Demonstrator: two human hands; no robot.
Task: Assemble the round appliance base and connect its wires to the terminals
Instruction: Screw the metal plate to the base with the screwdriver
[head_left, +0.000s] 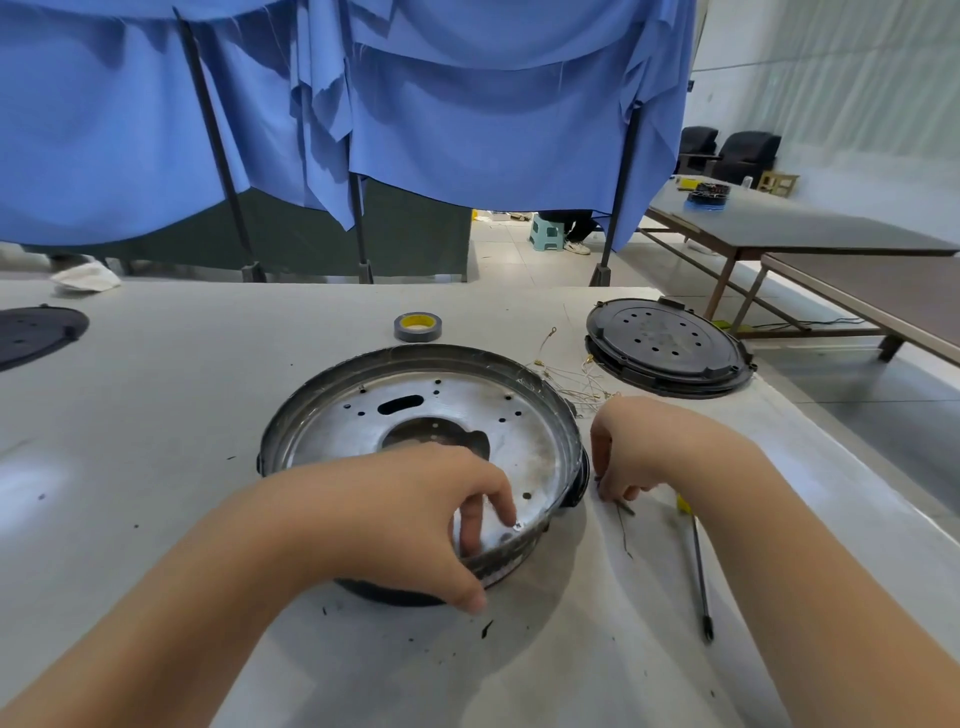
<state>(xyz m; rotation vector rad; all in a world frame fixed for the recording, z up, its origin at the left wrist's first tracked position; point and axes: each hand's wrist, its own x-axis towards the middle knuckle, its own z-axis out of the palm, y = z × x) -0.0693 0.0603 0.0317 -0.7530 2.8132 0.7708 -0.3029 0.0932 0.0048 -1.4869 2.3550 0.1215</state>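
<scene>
Both hands work at the near edge of the round metal base (421, 441), which sits on the white table (156, 415). Left hand (415, 525) curls over its near rim, fingers inside on the plate, thumb outside against the wall. Right hand (634, 452) hangs fingers-down just beside the base's right edge; its tips seem to pinch a small dark piece (623, 506), too small to identify. Thin wires (566, 376) tangle behind it, partly hidden. A screwdriver (696, 566) lies near the right forearm, its yellow handle mostly covered.

grey tape roll (417, 327), blue curtain (467, 104), screwdriver (698, 566)
</scene>
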